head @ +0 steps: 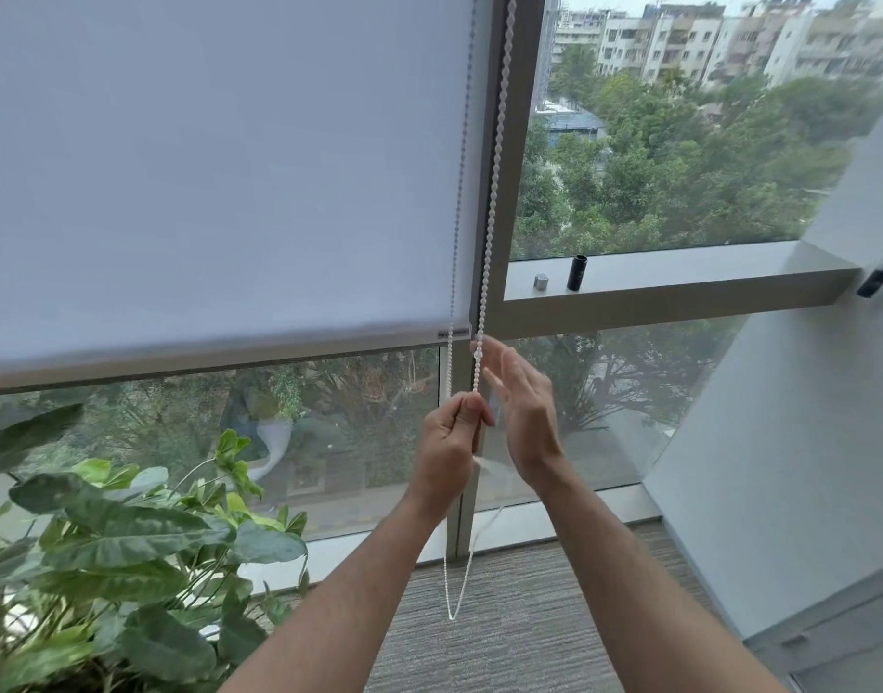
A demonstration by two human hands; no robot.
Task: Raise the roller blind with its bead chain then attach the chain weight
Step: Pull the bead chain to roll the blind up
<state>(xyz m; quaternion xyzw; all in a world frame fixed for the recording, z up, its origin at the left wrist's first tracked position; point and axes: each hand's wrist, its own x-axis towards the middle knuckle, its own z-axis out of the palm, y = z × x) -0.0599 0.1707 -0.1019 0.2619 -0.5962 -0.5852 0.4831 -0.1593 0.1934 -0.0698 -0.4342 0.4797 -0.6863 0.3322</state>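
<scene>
A white roller blind (pixel 219 167) covers the left window, and its bottom bar (pixel 214 355) hangs a little above mid-height. The white bead chain (pixel 494 192) runs down the window post and loops low near the floor (pixel 452 615). My left hand (pixel 452 442) is closed around the front strand of the chain. Just right of it, my right hand (pixel 522 407) is blurred, fingers spread beside the chain and holding nothing. On the window ledge (pixel 679 272) stand a small silver cylinder (pixel 542 281) and a taller black cylinder (pixel 576 272).
A large leafy plant (pixel 129 542) fills the lower left. A white angled wall (pixel 789 442) closes the right side, with a dark fitting (pixel 877 278) on it. Grey striped carpet (pixel 519 617) lies below the window.
</scene>
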